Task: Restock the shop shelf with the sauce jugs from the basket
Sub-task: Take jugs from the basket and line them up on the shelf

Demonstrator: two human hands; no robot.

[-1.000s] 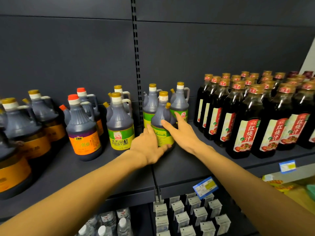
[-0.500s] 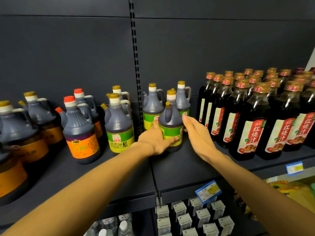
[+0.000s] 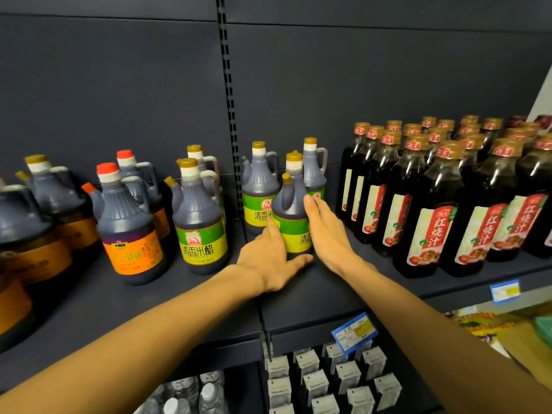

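Observation:
A dark sauce jug with a green-yellow label point(image 3: 291, 204) stands on the dark shelf point(image 3: 209, 297), in front of two like jugs point(image 3: 258, 198) point(image 3: 313, 171). Its spout faces me and its label is turned to the right. My left hand point(image 3: 268, 258) grips its base, thumb stretched across the front and fingers round the left side. My right hand point(image 3: 325, 234) presses flat against its right side with straight fingers. The basket is out of view.
Left of it stand another green-label jug point(image 3: 203, 234) and orange-label jugs point(image 3: 128, 234). Rows of red-label dark bottles point(image 3: 433, 210) fill the right. A blue price tag point(image 3: 354, 331) hangs on the shelf edge. Below are small cartons point(image 3: 328, 380) and water bottles point(image 3: 191, 395).
The jug between my hands has turned on the shelf and shifted slightly right. My right hand slid from its front onto its right side.

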